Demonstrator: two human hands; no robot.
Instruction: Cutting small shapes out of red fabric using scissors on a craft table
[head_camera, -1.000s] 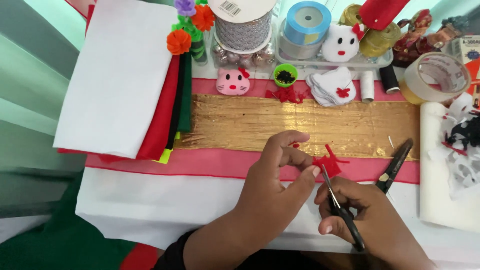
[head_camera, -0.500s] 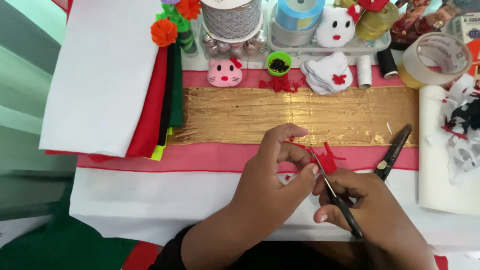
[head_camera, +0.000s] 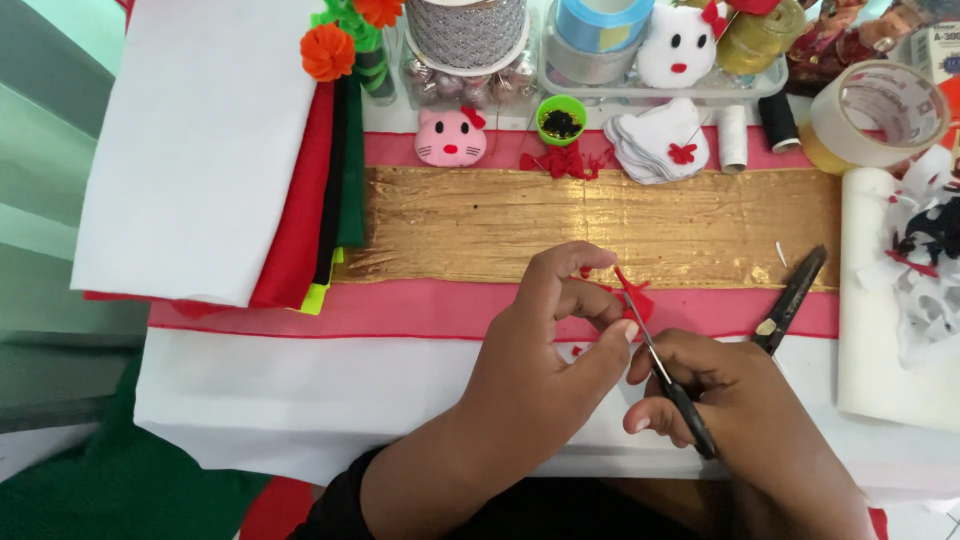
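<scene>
The left hand (head_camera: 545, 345) pinches a small red felt scrap (head_camera: 633, 298), steadying it. The right hand (head_camera: 735, 415) grips small black-handled scissors (head_camera: 668, 385), blades at its edge.

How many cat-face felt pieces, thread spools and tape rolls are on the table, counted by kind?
Cat-face felt pieces: 2, pink and white
Thread spools: 2, white and black
Clear tape rolls: 1
Total: 5
</scene>
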